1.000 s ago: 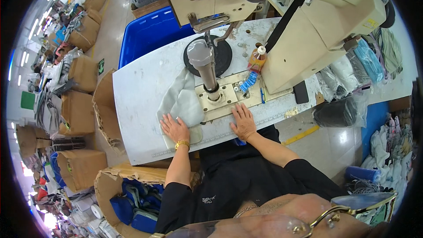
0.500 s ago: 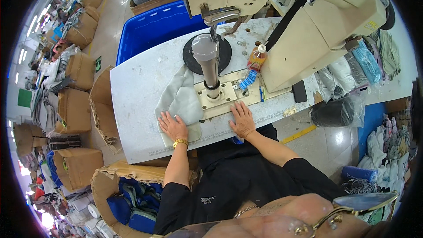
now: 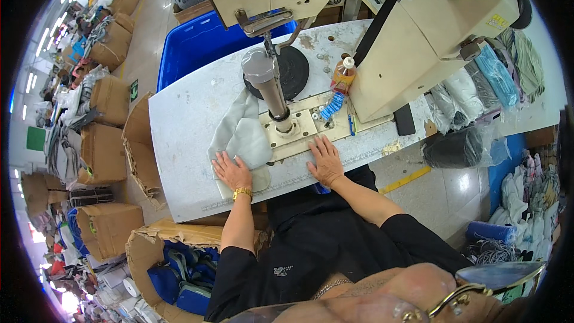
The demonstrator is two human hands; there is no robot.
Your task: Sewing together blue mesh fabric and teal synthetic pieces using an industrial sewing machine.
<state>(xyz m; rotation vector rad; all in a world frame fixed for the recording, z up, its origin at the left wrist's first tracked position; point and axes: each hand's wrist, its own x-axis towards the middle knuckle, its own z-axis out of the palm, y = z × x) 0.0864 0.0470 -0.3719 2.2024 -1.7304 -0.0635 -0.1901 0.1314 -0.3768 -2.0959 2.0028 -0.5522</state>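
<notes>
My left hand (image 3: 234,174) lies with fingers spread on the lower end of a pale grey sewn fabric piece (image 3: 244,133), which is spread on the white tabletop (image 3: 182,143). My right hand (image 3: 326,162) rests palm down, fingers apart and holding nothing, at the front edge of the cream metal base plate (image 3: 299,148). Between and beyond the hands rises the sewing machine's upright post (image 3: 272,87). The fabric lies to the left of the post, its upper tip near the round black disc (image 3: 293,75).
Right of the post stand a small orange bottle (image 3: 343,76), a blue-and-white strip (image 3: 332,107) and a blue pen (image 3: 351,124). A black phone (image 3: 404,121) lies by the machine body (image 3: 412,54). A blue bin (image 3: 197,42) is behind; a cardboard box (image 3: 143,242) stands at lower left.
The view has shifted slightly, so the machine head appears further left. Both hands and the fabric keep their places on the table.
</notes>
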